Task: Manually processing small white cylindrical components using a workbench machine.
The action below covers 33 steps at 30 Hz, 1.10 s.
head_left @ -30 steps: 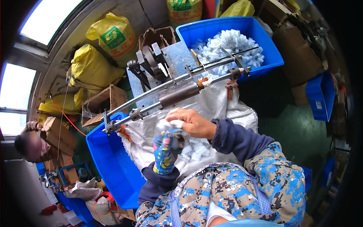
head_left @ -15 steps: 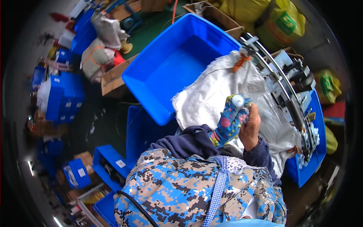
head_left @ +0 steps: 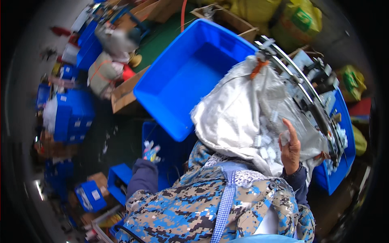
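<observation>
My left hand (head_left: 150, 153) wears a patterned blue glove and hangs low at my left side, over a dark blue crate (head_left: 164, 139). It is blurred, so its grip is unclear. My bare right hand (head_left: 290, 149) lies on an open white woven sack (head_left: 239, 117) in my lap, among small white plastic parts (head_left: 263, 146). Its forefinger points up, and thumb and curled fingers seem to pinch one white part. A curved metal rail of a machine (head_left: 308, 91) runs along the sack's far edge.
A large blue tub (head_left: 182, 77) with nothing in it sits tilted beyond the sack. Another blue tub (head_left: 344, 133) with white parts lies under the rail at right. Yellow sacks (head_left: 302, 18), cardboard boxes (head_left: 125, 95) and small blue crates (head_left: 69, 115) crowd the floor at left.
My head has turned left, swinging the view. My gloved left hand has dropped from above the sack to my left side. My right hand has stayed on the sack.
</observation>
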Each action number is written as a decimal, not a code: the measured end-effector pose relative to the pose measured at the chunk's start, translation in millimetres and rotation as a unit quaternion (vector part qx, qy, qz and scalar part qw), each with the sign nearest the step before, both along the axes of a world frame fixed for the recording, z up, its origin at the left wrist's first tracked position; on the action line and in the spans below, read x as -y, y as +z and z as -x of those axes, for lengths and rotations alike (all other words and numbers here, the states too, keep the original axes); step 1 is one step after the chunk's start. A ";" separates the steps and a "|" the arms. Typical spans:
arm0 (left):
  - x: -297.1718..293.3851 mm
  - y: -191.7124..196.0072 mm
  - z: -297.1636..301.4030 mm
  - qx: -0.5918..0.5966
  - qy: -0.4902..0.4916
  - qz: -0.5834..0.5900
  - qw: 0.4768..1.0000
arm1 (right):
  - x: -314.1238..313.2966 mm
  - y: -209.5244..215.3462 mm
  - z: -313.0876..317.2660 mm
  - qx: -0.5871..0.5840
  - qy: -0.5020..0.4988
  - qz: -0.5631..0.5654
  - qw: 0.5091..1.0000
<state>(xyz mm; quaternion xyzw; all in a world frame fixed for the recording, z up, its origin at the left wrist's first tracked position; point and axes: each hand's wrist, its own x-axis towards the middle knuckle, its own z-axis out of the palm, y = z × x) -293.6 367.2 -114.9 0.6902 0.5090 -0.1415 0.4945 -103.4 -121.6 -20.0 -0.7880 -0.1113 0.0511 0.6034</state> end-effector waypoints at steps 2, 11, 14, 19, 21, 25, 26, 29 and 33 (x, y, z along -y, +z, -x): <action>-15.7 -12.9 -7.5 0.048 0.038 0.006 0.998 | 11.4 4.2 10.7 0.075 -0.078 0.143 0.984; 170.8 75.0 -247.5 0.462 -0.352 -0.029 0.814 | 71.8 -7.6 39.5 0.122 -0.171 0.225 0.952; 289.3 87.9 -281.7 0.518 -0.666 -0.118 0.523 | 89.0 1.5 39.4 0.108 -0.236 0.279 0.924; 381.1 79.1 -288.3 0.221 -0.820 -0.300 0.435 | 114.3 21.3 -10.1 0.179 -0.287 0.344 0.876; 386.8 84.2 -282.9 0.205 -0.841 -0.313 0.392 | 132.6 25.3 -37.7 0.191 -0.317 0.404 0.837; 368.7 49.6 -302.0 0.263 -0.847 -0.304 0.348 | 155.6 23.9 -112.5 0.148 -0.332 0.502 0.784; 368.0 48.0 -306.0 0.290 -0.842 -0.275 0.362 | 156.6 20.9 -127.7 0.111 -0.324 0.528 0.777; 363.8 40.8 -308.9 0.313 -0.841 -0.255 0.359 | 154.3 11.5 -150.5 0.024 -0.310 0.532 0.788; 355.9 30.9 -311.3 0.316 -0.845 -0.217 0.374 | 156.1 -2.6 -153.9 0.021 -0.306 0.542 0.782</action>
